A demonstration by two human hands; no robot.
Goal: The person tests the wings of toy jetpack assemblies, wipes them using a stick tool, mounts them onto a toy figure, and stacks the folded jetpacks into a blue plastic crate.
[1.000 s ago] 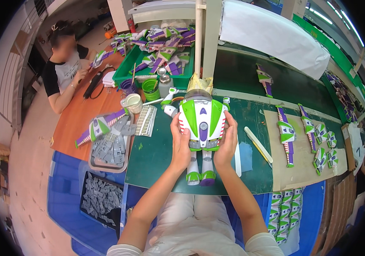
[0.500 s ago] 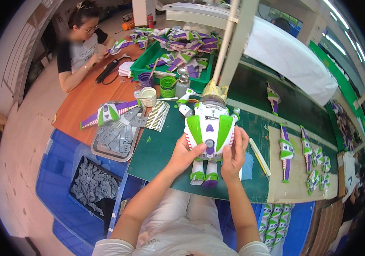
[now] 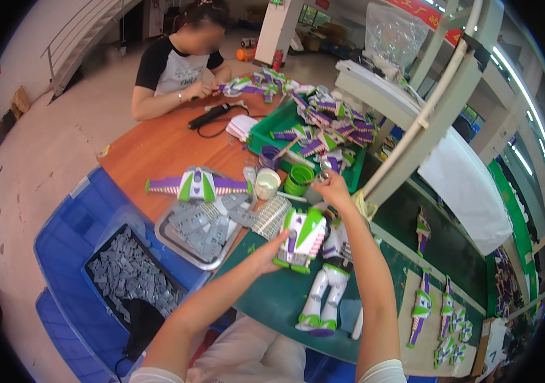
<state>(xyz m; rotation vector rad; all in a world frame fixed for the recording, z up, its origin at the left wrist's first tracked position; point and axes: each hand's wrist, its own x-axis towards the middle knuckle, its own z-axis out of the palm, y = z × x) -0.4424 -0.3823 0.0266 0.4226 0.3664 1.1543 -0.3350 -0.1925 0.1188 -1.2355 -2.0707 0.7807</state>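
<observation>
My left hand (image 3: 271,253) grips a white, green and purple toy backpack shell (image 3: 303,237) by its left side, above the green work mat. Just right of the shell, the white toy figure (image 3: 327,290) lies with its legs toward me, its upper body partly hidden by the shell and my right forearm. Further off, my right hand (image 3: 333,190) is closed at the top of a metal-capped bottle, beside a green cup (image 3: 299,180). What its fingers hold is hidden. A white pot (image 3: 267,184) and a purple cup (image 3: 269,157) stand to the left.
A metal tray (image 3: 205,260) of grey parts has a winged toy piece (image 3: 197,185) over it. A green crate (image 3: 261,137) of winged pieces stands beyond. A co-worker (image 3: 180,70) sits across the table. A slanting post (image 3: 422,118) rises at right. Blue bins (image 3: 62,236) stand at left.
My right hand has left the toy and reached away to the bottle. My left hand now holds the shell to the figure's left; before, both hands held the figure. The view has shifted.
</observation>
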